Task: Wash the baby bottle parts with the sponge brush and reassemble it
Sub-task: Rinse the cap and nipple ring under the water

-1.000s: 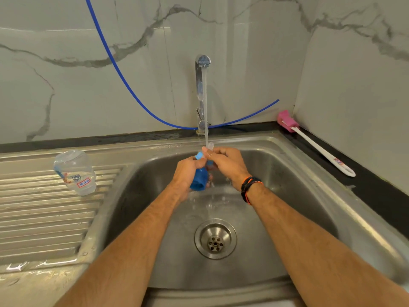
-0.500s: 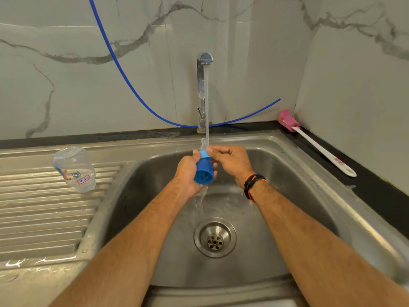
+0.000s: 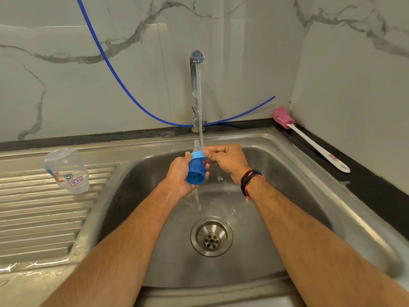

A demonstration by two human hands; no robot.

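Over the sink, my left hand [image 3: 179, 171] grips a blue bottle collar [image 3: 195, 170] with a clear nipple [image 3: 196, 144] on its far end. The collar's open end faces me. My right hand [image 3: 225, 159] pinches the collar's lighter blue top rim beside the nipple. Water from the tap [image 3: 196, 89] runs down onto the piece. The clear bottle body [image 3: 67, 171] stands upside down on the ribbed drainboard at the left. The sponge brush [image 3: 309, 140], pink head and white handle, lies on the dark counter at the right.
The steel sink basin [image 3: 287, 196] has a round drain [image 3: 211, 236] in its middle. A blue hose [image 3: 124, 89] hangs across the marble wall behind the tap. The ribbed drainboard [image 3: 33, 218] is wet near its front edge.
The collar has been tilted and lowered slightly in the stream, so its open end now faces me. My right hand's fingers moved onto its top rim.
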